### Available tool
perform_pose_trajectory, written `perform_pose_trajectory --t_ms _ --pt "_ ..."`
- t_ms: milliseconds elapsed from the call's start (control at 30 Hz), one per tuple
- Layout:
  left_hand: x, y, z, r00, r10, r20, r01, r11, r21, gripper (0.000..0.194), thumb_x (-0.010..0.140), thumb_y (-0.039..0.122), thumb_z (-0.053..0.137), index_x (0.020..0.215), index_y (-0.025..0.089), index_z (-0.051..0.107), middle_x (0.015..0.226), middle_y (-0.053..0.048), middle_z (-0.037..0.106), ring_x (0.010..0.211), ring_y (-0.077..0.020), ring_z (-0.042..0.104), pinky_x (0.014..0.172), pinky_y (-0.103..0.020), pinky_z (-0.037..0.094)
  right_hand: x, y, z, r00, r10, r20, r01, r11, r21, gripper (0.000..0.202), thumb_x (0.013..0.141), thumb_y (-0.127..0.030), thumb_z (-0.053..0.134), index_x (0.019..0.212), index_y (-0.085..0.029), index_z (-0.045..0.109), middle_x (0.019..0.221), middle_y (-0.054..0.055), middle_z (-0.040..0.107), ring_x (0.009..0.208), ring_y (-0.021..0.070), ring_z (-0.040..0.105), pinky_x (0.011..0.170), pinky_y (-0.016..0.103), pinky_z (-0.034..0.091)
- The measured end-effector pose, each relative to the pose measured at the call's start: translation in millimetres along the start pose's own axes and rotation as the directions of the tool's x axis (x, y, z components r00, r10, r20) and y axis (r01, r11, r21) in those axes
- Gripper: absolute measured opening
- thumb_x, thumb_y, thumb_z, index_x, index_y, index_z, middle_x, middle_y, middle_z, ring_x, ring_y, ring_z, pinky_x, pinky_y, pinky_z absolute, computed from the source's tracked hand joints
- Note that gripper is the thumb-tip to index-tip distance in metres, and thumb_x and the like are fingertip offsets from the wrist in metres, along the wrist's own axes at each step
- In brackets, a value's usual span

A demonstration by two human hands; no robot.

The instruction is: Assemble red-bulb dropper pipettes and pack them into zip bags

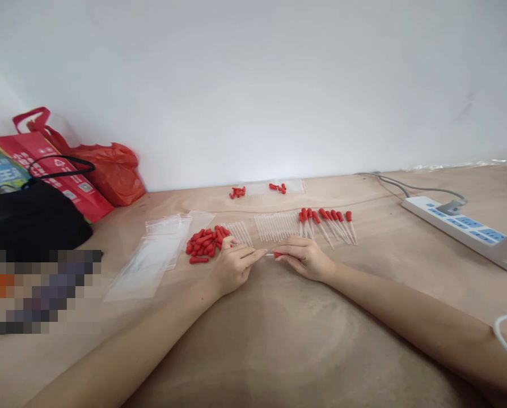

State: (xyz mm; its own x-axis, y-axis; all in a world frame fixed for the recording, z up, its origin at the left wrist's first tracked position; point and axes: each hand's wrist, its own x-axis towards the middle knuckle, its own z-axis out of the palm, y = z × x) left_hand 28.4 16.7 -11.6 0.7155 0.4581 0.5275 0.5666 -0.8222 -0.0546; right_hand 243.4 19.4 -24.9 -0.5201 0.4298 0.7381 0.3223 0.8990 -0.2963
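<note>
My left hand [235,265] is closed, pinching a thin clear dropper tube [269,255] that lies level between my hands. My right hand [305,258] is closed on a red rubber bulb [278,255] at the tube's right end. The fingers hide how far the tube sits in the bulb. Beside my left hand is a pile of loose red bulbs [203,241]. Behind my hands lies a row of bare tubes [275,226], with more bare tubes [239,232] to its left. Several droppers with red bulbs [336,222] lie fanned out beyond my right hand.
Clear plastic bags [145,272] lie flat at left. Near the wall are another clear bag [260,188] and small groups of red bulbs [237,192]. A power strip [461,226] with a cable stands at right. Red bags [109,170] and a black bag [36,221] crowd the left edge.
</note>
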Motion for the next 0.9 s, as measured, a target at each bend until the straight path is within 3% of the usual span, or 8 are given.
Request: perform_pose_trajectory --t_ms 233,600,900 --pt "2.2 2.5 -2.4 1.000 -0.004 0.024 0.004 0.999 0.034 0.036 0.082 0.006 0.036 0.104 0.024 0.057 0.079 -0.001 0.068 0.066 -0.0127 0.058 0.072 -0.033 0.025 -1.9 3.5 0.2 0.997 -0.048 0.057 0.056 0.990 -0.133 0.018 0.085 -0.023 0.044 0.093 -0.018 0.060 0.081 0.006 0.065 0.072 0.0146 0.058 0.065 0.031 0.045" --pt "0.3 3.6 -0.7 0.998 -0.031 0.057 0.030 0.999 0.020 0.037 0.083 0.008 0.037 0.107 0.026 0.057 0.077 -0.001 0.068 0.067 -0.0131 0.057 0.072 -0.034 0.024 -2.1 3.8 0.2 0.993 -0.092 0.075 0.103 0.982 -0.160 0.017 0.085 -0.023 0.044 0.090 -0.018 0.059 0.075 0.006 0.064 0.068 0.0138 0.056 0.062 0.029 0.042" --pt "1.8 9.8 -1.1 0.999 -0.030 -0.022 0.031 0.999 0.035 0.028 0.085 0.010 0.037 0.097 0.020 0.059 0.078 -0.001 0.069 0.065 -0.0137 0.058 0.071 -0.034 0.026 0.8 0.4 -1.1 0.994 -0.006 0.105 0.025 0.984 -0.178 0.017 0.083 -0.026 0.046 0.085 -0.017 0.060 0.071 0.005 0.062 0.066 0.0151 0.052 0.062 0.030 0.040"
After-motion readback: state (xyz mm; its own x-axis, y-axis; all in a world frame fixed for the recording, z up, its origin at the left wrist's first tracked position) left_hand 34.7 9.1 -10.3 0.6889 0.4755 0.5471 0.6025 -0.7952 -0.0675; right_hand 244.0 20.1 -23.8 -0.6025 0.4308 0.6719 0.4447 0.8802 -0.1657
